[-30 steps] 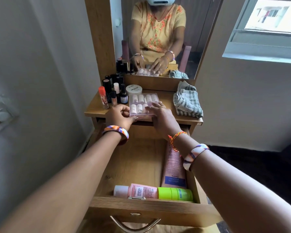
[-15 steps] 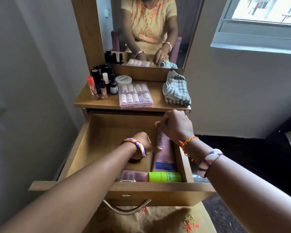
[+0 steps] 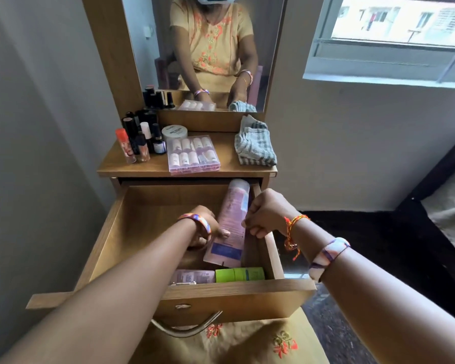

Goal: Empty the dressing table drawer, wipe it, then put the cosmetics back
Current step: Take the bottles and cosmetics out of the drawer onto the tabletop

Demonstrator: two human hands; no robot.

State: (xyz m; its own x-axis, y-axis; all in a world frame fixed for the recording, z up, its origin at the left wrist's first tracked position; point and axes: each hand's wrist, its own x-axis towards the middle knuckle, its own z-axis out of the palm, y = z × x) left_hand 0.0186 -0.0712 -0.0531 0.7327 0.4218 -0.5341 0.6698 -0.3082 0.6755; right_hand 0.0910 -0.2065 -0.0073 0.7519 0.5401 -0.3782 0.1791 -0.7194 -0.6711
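The wooden drawer (image 3: 132, 232) of the dressing table stands pulled out. Along its right side a long pink tube (image 3: 233, 214) is tilted up, cap end toward the back. My left hand (image 3: 208, 229) holds the tube from the left with the thumb on its face. My right hand (image 3: 265, 216) grips its right edge with curled fingers. A small pink tube (image 3: 192, 277) and a green tube (image 3: 239, 274) lie against the drawer's front wall. On the tabletop (image 3: 142, 166) sit a clear case of small bottles (image 3: 192, 155), a white jar (image 3: 174, 132) and a cluster of dark bottles (image 3: 142, 137).
A folded checked cloth (image 3: 255, 145) lies at the tabletop's right. The mirror (image 3: 208, 48) rises behind it. A wall stands close on the left, a window (image 3: 394, 35) at upper right, and a dark bed edge (image 3: 431, 193) at far right. The drawer handle (image 3: 187, 329) hangs above my lap.
Both hands left the clear case on the tabletop and came down into the drawer. They took hold of the long pink tube and raised it off the drawer floor.
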